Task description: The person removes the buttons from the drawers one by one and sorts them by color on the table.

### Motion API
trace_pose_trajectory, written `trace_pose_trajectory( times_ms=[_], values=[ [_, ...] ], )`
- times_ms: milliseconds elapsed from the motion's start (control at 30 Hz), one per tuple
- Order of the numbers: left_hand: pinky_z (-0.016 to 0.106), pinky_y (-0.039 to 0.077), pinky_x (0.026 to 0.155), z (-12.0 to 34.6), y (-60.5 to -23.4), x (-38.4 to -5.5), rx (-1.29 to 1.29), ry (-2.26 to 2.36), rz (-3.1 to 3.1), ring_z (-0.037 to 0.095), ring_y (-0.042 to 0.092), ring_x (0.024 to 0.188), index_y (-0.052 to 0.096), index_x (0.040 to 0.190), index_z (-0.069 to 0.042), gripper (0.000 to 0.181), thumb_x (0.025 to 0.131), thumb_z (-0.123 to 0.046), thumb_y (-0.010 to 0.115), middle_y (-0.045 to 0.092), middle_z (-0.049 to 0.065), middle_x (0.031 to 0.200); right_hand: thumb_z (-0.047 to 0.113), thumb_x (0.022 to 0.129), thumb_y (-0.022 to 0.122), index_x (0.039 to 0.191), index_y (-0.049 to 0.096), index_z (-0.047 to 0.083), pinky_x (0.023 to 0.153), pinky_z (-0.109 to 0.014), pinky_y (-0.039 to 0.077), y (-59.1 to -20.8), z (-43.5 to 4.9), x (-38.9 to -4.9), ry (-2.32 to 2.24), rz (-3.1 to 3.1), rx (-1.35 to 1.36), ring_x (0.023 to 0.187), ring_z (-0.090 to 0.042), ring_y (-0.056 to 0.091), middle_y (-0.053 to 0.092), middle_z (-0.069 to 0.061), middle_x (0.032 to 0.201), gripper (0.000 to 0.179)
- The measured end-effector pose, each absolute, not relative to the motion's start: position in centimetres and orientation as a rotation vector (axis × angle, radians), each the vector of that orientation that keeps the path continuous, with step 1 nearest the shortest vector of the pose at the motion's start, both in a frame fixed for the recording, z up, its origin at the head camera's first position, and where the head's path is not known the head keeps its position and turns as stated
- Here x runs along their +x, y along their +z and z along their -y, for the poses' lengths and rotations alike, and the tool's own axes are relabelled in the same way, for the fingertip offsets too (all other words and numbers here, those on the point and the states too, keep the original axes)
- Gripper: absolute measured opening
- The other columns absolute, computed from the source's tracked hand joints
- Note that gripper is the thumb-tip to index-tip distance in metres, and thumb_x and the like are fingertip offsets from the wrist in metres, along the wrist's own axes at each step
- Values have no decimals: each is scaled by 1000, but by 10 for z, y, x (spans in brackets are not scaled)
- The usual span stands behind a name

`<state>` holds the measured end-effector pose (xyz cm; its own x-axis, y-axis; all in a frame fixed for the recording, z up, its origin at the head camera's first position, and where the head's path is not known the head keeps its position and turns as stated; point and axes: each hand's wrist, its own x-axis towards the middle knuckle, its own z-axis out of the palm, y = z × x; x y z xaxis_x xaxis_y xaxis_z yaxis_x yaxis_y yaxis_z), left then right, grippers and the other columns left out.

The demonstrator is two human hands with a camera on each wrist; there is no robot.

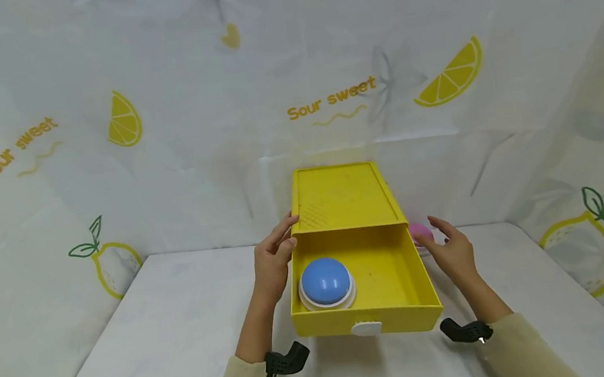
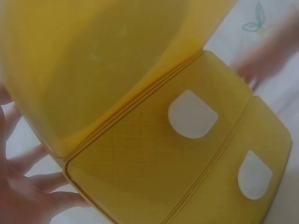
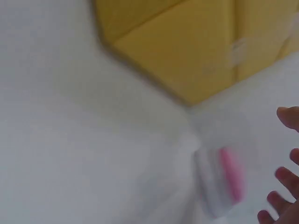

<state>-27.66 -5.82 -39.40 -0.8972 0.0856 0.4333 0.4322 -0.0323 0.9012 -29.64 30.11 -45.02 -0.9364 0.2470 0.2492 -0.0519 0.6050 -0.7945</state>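
Starting with the head view: the yellow box (image 1: pixel 347 191) sits mid-bench (image 1: pixel 164 347), long side running near to far, top drawer (image 1: pixel 384 274) pulled out toward the near edge. The key bit is the pink button (image 1: pixel 419 227): it's on the bench just right of the box, a little way back, partly hidden behind the right hand (image 1: pixel 452 253). That hand is clearly the nearer one, fingers spread, thumb aimed left at the button. Looks round, so no real long axis to line up with. The left hand (image 1: pixel 272 264) is on the opposite side, thumb and fingers apart against the box's left side, so the box and drawer stand between it and the pink one. A blue button (image 1: pixel 326 280) sits in the drawer's near left corner, white base down. The drawer's right wall would block a straight slide in, I'd say; anything going in from there needs lifting over.

Left wrist view: two lower drawers (image 2: pixel 135 163) with white knobs (image 2: pixel 192 114), both pushed in as far as I can tell. Left fingers are splayed along the box edge, not wrapped round anything.

Right wrist view: pretty blurry, but the pink button is apart from the spread fingertips (image 3: pixel 286 179), with bare bench between.
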Motion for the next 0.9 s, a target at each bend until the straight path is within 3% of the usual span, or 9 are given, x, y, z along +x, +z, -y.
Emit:
trace_pose_trajectory(
  times_ms=[200, 300, 367, 433, 500, 600, 700, 733, 900],
  values=[
    [57, 48, 109, 59, -392, -275, -552, -2022, 1989, 37, 46, 144, 62, 140, -11, 44, 98, -18, 52, 48, 4, 157, 39, 99, 64, 150, 49, 9, 117, -61, 38, -397, -288, -267, 1292, 2394, 39, 139, -39, 46, 53, -19, 150, 61],
    [55, 48, 109, 58, -392, -276, -556, -2028, 1993, 36, 45, 145, 62, 140, -10, 44, 98, -19, 52, 48, 4, 158, 35, 99, 65, 145, 56, 14, 114, -30, 46, -373, -283, -251, 1212, 2358, 131, 130, -14, 55, 61, -16, 142, 52],
    [55, 48, 109, 58, -392, -276, -546, -2030, 1995, 36, 46, 145, 62, 139, -10, 44, 98, -19, 52, 48, 4, 157, 31, 98, 67, 140, 60, 14, 104, -10, 44, -358, -277, -241, 1142, 2340, 198, 121, 4, 54, 64, -14, 136, 46],
    [55, 47, 110, 58, -393, -277, -537, -2029, 2000, 36, 46, 145, 62, 139, -11, 44, 98, -20, 52, 48, 3, 157, 28, 97, 69, 137, 63, 16, 94, 0, 37, -344, -270, -230, 1087, 2334, 267, 112, 16, 48, 67, -13, 131, 42],
    [56, 47, 110, 59, -393, -278, -538, -2028, 2004, 36, 45, 145, 62, 139, -12, 43, 98, -20, 53, 48, 3, 157, 25, 95, 71, 134, 65, 18, 93, 1, 36, -329, -262, -217, 1059, 2329, 335, 109, 19, 48, 70, -4, 127, 40],
    [56, 46, 110, 60, -393, -278, -537, -2023, 2016, 36, 45, 145, 62, 140, -13, 43, 98, -20, 53, 48, 1, 157, 16, 93, 73, 129, 68, 20, 93, 0, 42, -309, -248, -198, 1090, 2318, 463, 106, 12, 57, 70, 10, 121, 37],
    [55, 47, 111, 58, -393, -277, -534, -2031, 2017, 35, 45, 145, 62, 140, -14, 43, 99, -20, 52, 48, 1, 157, 10, 91, 75, 127, 69, 20, 91, -4, 48, -294, -234, -184, 1091, 2329, 590, 103, 3, 64, 71, 11, 117, 38],
    [55, 47, 111, 58, -393, -277, -527, -2032, 2020, 34, 46, 145, 62, 140, -14, 43, 99, -19, 52, 48, 0, 157, 10, 90, 75, 126, 69, 19, 90, -5, 50, -291, -230, -182, 1089, 2347, 627, 102, -1, 66, 73, 6, 117, 37],
    [54, 47, 111, 58, -390, -276, -519, -2047, 2009, 34, 47, 144, 63, 140, -14, 43, 99, -19, 52, 48, 0, 157, 23, 94, 74, 126, 69, 20, 91, -23, 58, -280, -210, -180, 1104, 2525, 742, 101, -11, 70, 73, 2, 121, 33]
  ],
)
